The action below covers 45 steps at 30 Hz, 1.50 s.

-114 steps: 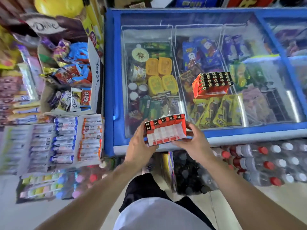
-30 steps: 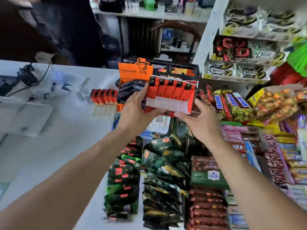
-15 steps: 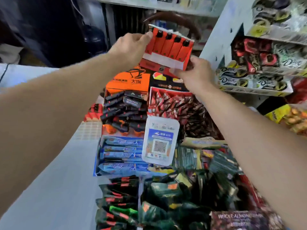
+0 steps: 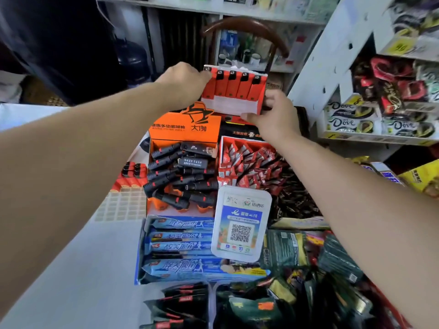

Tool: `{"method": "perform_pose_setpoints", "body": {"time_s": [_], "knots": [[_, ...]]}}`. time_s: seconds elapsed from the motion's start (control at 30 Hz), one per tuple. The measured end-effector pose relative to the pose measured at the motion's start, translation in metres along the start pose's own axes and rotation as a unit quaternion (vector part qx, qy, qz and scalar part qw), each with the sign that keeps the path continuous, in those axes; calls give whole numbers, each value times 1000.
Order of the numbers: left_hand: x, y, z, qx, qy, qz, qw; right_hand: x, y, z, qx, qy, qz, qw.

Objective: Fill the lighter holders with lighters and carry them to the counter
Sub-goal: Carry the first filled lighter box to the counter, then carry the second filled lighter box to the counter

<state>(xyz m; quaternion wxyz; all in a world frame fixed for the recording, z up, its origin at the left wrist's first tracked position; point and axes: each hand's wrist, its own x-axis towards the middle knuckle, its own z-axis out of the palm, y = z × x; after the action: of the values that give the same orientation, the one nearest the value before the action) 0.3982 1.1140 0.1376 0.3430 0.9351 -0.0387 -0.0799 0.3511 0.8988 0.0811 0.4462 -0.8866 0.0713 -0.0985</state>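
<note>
Head view: both hands hold the orange cardboard lighter holder (image 4: 234, 95) in the air above the back of the counter display, over the tall orange box of black torch lighters (image 4: 183, 172) and the red tray of foil sachets (image 4: 247, 160). The left hand (image 4: 184, 79) grips its upper left corner with curled fingers; the right hand (image 4: 273, 115) pinches the lower right corner, thumb on the white front strip. Five orange lighters with black caps (image 4: 234, 85) stand upright in it. The grip is only at two corners, so a tilt could tip lighters out. The footing below looks uneven and crowded; set there, the holder could slide off or topple, perhaps onto the white QR-code payment stand (image 4: 241, 222).
</note>
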Motion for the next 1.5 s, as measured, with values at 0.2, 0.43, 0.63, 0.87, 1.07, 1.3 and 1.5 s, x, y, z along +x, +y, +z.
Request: {"method": "perform_pose_setpoints", "body": {"time_s": [0.2, 0.43, 0.63, 0.87, 1.07, 1.3, 1.5], "knots": [[-13, 3, 0, 22, -13, -7, 1000, -15, -1, 2, 2, -31, -29, 999], [-26, 1, 4, 87, -17, 1, 996, -12, -9, 1, -40, -70, -30, 996], [-41, 5, 12, 100, 35, 6, 994, -23, -9, -8, -69, -71, -22, 995], [-66, 18, 33, 137, 56, 132, 980, -66, -3, -44, -117, -71, 33, 990], [-104, 76, 73, 156, 7, 227, 961, -136, 7, -108, -104, -18, 70, 992], [-180, 165, 130, 179, -72, 308, 931, -235, 37, -213, -142, 50, 114, 982], [-279, 232, 203, 204, -159, 354, 899, -362, 91, -298, -150, 92, 181, 968]]}}
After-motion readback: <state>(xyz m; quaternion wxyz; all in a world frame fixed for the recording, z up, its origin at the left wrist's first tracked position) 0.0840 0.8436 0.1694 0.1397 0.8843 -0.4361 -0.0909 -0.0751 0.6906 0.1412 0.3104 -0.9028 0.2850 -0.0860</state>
